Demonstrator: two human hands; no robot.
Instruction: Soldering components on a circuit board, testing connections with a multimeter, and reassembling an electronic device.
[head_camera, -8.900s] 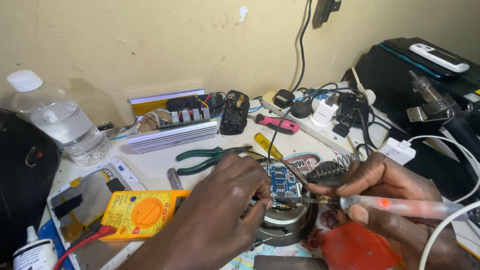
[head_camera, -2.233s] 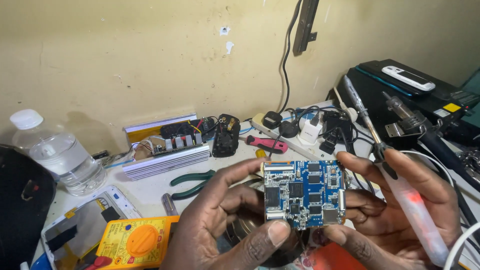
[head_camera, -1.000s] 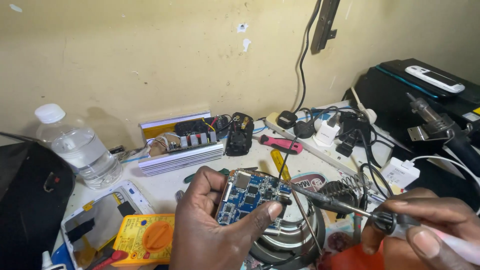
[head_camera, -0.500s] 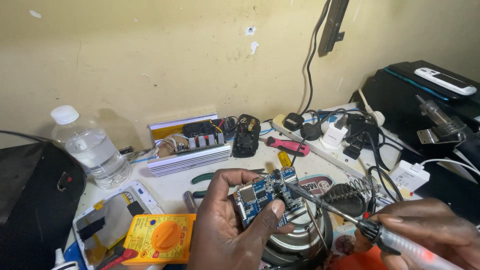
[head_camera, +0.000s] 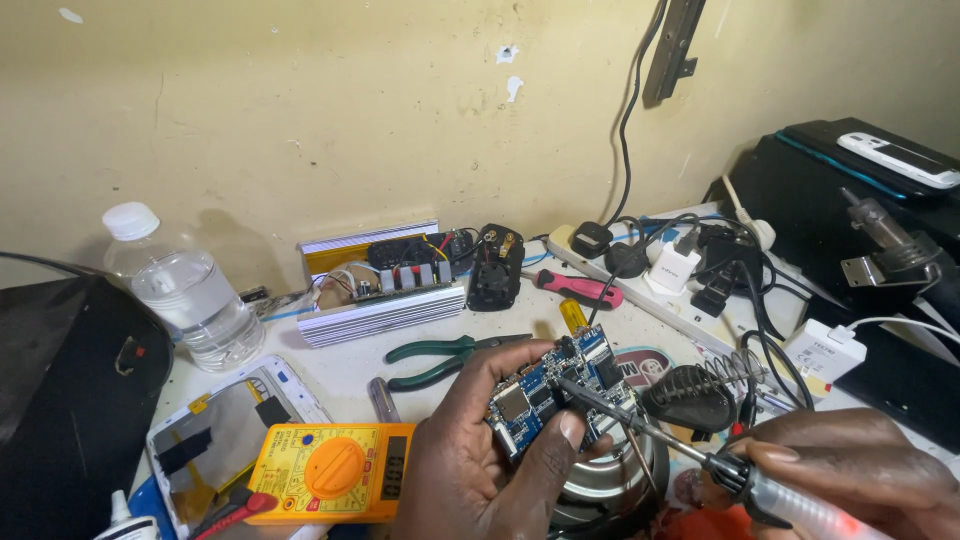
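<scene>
My left hand (head_camera: 480, 450) holds a small blue circuit board (head_camera: 555, 395) tilted above a round metal speaker (head_camera: 610, 475). My thumb presses on the board's lower edge. My right hand (head_camera: 860, 470), at the lower right, grips a soldering iron (head_camera: 740, 475) with a translucent handle. Its thin metal tip reaches left and touches the middle of the board.
A yellow multimeter (head_camera: 335, 470) lies left of my hand, green pliers (head_camera: 440, 358) behind it. A coiled iron stand (head_camera: 700, 390), a power strip with plugs (head_camera: 670, 270), a water bottle (head_camera: 185, 290), a black bag (head_camera: 70, 390) and a finned electronics module (head_camera: 385, 290) crowd the table.
The board was lowered from in front of me and turned in my left hand. My right hand brought the soldering iron's tip onto it.
</scene>
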